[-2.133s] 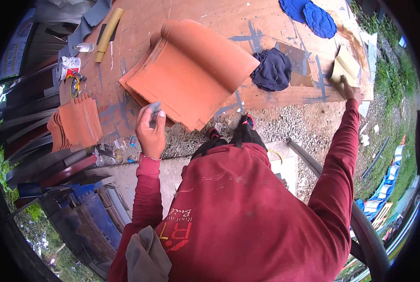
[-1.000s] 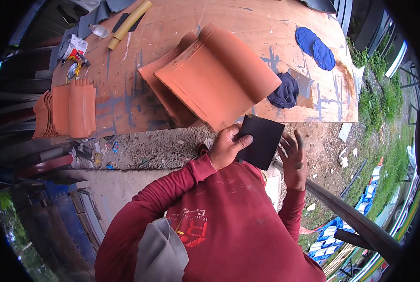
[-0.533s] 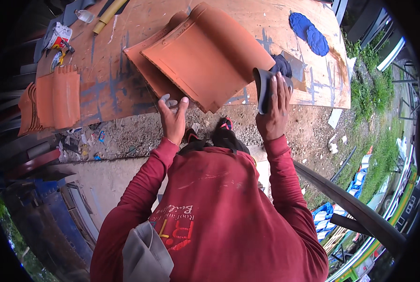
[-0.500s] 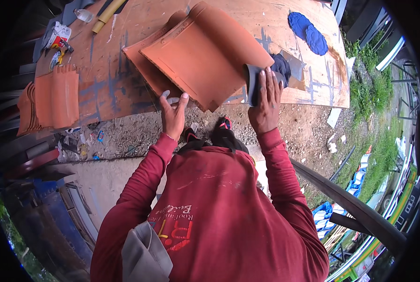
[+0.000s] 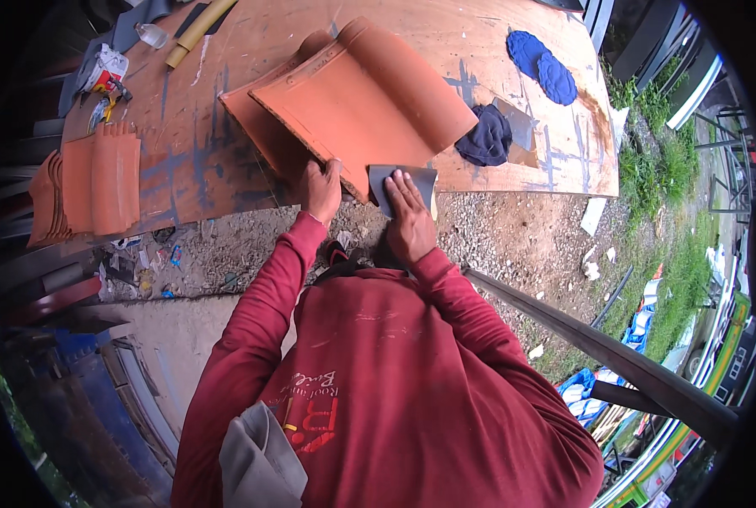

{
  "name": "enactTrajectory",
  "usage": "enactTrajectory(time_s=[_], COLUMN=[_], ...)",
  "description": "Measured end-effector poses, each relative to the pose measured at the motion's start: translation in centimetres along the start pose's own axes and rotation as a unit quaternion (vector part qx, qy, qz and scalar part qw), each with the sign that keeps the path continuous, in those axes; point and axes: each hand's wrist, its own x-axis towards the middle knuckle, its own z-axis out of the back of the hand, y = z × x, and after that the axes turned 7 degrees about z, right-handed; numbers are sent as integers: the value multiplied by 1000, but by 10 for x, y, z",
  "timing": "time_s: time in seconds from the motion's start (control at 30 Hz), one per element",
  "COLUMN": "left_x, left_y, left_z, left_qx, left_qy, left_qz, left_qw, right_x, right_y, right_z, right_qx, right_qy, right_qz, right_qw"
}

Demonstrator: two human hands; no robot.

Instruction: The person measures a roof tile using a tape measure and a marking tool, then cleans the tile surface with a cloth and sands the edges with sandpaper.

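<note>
A large terracotta roof tile (image 5: pixel 369 102) with a rounded ridge lies tilted on another terracotta tile (image 5: pixel 259 127). My left hand (image 5: pixel 320 190) is closed on the upper tile's near left edge, the thumb along the rim and some fingers hidden beneath. At the tile's near corner, my right hand (image 5: pixel 410 222) holds a dark grey sheet of sandpaper (image 5: pixel 383 188). Its fingers press flat and together over the sheet, and its thumb is out of sight. Right of the tile, a bunched dark navy cloth (image 5: pixel 485 137) lies on the board.
The tiles rest on a paint-marked wooden tabletop (image 5: pixel 193 169). Small roof tiles (image 5: pixel 103 182) stand at its left edge, near a white tub (image 5: pixel 107 66) and a yellow tube (image 5: pixel 196 35). Blue cloth pieces (image 5: pixel 543 66) lie at the far right. A dark pole (image 5: pixel 598 351) slants past my right arm.
My right hand has swept left with the sandpaper, from the tile's right end to its near corner. The left hand has closed on the tile's edge. More of the navy cloth shows.
</note>
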Motion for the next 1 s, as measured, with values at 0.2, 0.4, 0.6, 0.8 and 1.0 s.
enactTrajectory(time_s=[0.2, 0.4, 0.6, 0.8, 1.0], left_x=[23, 22, 23, 22, 8], left_y=[8, 5, -2, -7, 3], left_z=[10, 27, 21, 23, 12], left_qx=[-39, -21, 15, -6, -64], left_qy=[82, 104, 118, 140, 168], left_qz=[40, 50, 76, 94, 73], left_qw=[995, 993, 990, 986, 981], right_x=[16, -18, 22, 24, -44], right_y=[12, 42, -77, -10, 7], right_z=[70, 35, 83, -45, 57], right_qx=[158, 265, 389, 308, 409], right_qy=[-30, 104, -316, -352, 74], right_qz=[-70, -103, -262, -244, -170], right_qw=[985, 953, 825, 850, 894])
